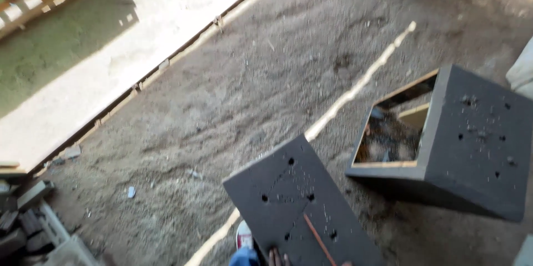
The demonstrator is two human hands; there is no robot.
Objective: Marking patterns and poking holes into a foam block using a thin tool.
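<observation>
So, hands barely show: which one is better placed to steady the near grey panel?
Probably left: fingers touch the lower left edge of the holed grey panel beside the reddish rod; no right hand shows.

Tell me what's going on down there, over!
Hands mostly out of frame; only fingertips show at the bottom edge, on the near dark board. Thin reddish stick lies on it. Open dark box sits right, apart. Dirt floor around.

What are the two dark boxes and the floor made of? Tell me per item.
Near box: matte charcoal covering, maybe felt or carpet, with drilled holes.
Far box: same covering; pale wooden board shows at its open side.
Floor: rough grey concrete or packed earth, gritty and dusty.
</observation>
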